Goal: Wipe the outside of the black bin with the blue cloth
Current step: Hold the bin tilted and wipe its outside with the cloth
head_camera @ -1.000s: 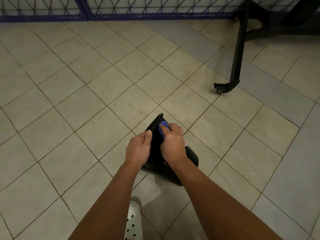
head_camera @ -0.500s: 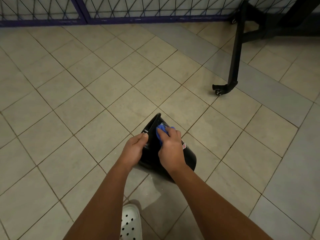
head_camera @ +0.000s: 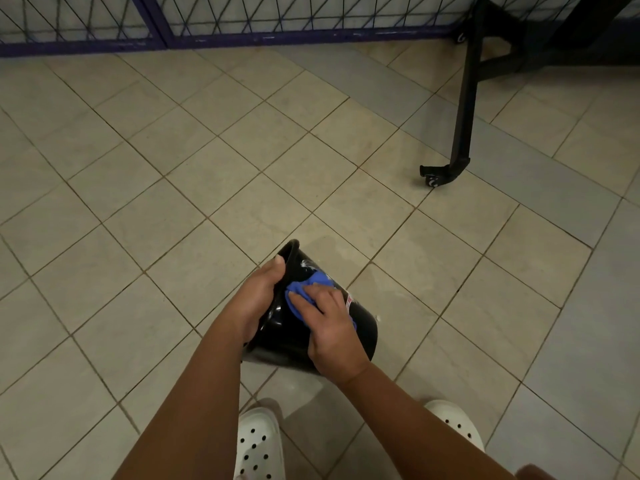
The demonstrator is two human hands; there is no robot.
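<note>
The black bin (head_camera: 284, 344) is tipped on its side above the tiled floor, its rim pointing up and to the left. My left hand (head_camera: 258, 299) grips the rim, thumb along the edge. A crumpled blue cloth (head_camera: 304, 289) lies against the bin's outer wall under my right hand (head_camera: 329, 327), whose fingers press it onto the plastic. A small red and white label (head_camera: 349, 301) shows on the bin beside my right fingers. Pale smears mark the wall just above the cloth.
White perforated clogs (head_camera: 259, 445) show at the bottom, one on each side. A black wheeled frame leg (head_camera: 457, 133) stands at the right. A purple mesh fence (head_camera: 166, 32) runs along the far edge of the floor.
My right hand has slid the cloth down the bin's wall towards me. The bin has tilted a little and the camera has moved back, showing both clogs.
</note>
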